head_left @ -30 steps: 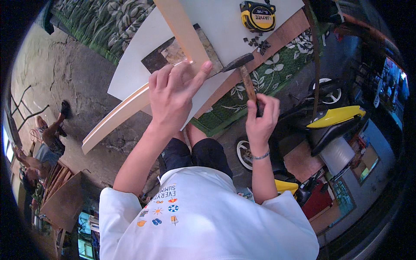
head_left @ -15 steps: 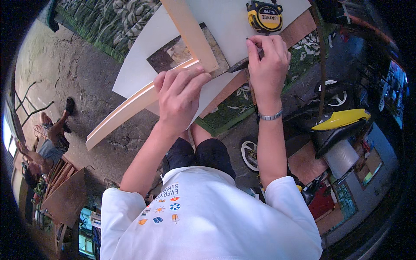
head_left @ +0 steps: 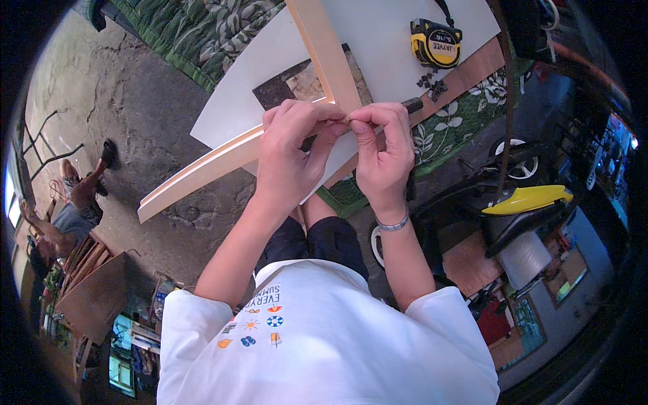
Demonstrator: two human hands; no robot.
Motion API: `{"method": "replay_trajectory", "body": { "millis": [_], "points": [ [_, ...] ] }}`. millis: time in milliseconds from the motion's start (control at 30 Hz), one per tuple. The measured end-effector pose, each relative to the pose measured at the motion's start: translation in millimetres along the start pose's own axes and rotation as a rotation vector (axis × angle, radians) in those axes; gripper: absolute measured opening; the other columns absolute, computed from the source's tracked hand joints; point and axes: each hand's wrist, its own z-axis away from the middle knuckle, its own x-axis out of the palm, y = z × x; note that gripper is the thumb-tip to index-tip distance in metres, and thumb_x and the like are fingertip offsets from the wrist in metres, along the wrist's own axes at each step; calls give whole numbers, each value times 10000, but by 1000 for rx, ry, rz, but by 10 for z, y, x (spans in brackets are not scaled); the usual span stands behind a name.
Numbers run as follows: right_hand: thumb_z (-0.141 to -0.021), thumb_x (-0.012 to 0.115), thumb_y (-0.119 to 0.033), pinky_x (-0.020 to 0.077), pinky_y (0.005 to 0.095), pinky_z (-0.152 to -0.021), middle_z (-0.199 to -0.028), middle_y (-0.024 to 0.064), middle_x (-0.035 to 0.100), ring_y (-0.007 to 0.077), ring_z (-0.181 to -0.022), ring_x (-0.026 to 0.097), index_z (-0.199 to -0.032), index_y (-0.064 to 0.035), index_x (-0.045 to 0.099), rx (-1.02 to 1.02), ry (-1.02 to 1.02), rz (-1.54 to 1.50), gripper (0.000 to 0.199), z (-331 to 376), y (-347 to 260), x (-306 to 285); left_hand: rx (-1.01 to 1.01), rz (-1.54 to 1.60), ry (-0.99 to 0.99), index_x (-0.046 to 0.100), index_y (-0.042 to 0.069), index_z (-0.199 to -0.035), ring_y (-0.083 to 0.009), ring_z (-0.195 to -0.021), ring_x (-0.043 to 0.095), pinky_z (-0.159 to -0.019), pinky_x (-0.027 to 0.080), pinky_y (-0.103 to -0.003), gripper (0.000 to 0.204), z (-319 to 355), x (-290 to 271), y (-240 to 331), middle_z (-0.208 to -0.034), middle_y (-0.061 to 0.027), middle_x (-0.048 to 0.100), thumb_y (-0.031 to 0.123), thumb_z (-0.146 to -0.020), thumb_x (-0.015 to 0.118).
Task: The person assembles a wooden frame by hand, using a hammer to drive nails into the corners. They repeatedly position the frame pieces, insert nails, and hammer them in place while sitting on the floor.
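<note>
My left hand (head_left: 290, 152) is closed around the near corner of a light wooden frame (head_left: 192, 179), thumb below and fingers above. My right hand (head_left: 383, 152) meets it at that corner, thumb and forefinger pinched together; what they hold is too small to make out. A pile of small dark pieces (head_left: 433, 88) lies on the white board (head_left: 398, 40), beyond my right hand. Next to that hand pokes out the dark end of a tool (head_left: 412, 104), mostly hidden.
A yellow and black tape measure (head_left: 435, 44) rests on the board. Beneath the corner lies a dark patterned tile-like piece (head_left: 273, 91). Green patterned cloth (head_left: 182, 40) spreads around. At right stands a motorbike with a yellow panel (head_left: 526, 200); a person (head_left: 71, 229) sits far left.
My right hand has come down and left from near the tape measure to the frame's corner, uncovering the small dark pieces. The board and frame have shifted slightly to the right.
</note>
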Motion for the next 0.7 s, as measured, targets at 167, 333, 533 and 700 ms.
{"method": "replay_trajectory", "body": {
  "millis": [167, 333, 533, 700],
  "points": [
    [-1002, 677, -196, 439, 414, -838, -960, 75, 647, 299, -919, 580, -990, -79, 656, -7, -43, 71, 120, -35, 11, -23, -39, 27, 14, 724, 80, -954, -229, -845, 664, -834, 446, -351, 198, 15, 7, -15, -860, -38, 720, 22, -795, 826],
    [-970, 688, -164, 428, 418, -836, -981, 70, 641, 307, -948, 569, -1006, -96, 656, -79, -83, 132, 83, -82, 74, -42, -68, 55, 49, 731, 76, -940, -238, -837, 664, -779, 483, -358, 203, 42, 36, -35, -857, -51, 697, 21, -780, 843],
    [-937, 679, -114, 424, 422, -832, -990, 59, 626, 304, -968, 580, -1036, -127, 660, -146, -157, 228, 102, -145, 82, -79, -34, 79, 97, 735, 28, -952, -240, -873, 683, -725, 585, -355, 192, 55, 75, -69, -962, -106, 666, -15, -794, 834],
    [-927, 681, -105, 424, 418, -832, -983, 53, 625, 298, -969, 589, -1041, -138, 666, -161, -199, 255, 120, -186, 100, -106, -22, 42, 101, 730, 35, -955, -258, -884, 665, -732, 571, -372, 213, 53, 90, -58, -971, -107, 658, -30, -777, 826]
  ]
}}
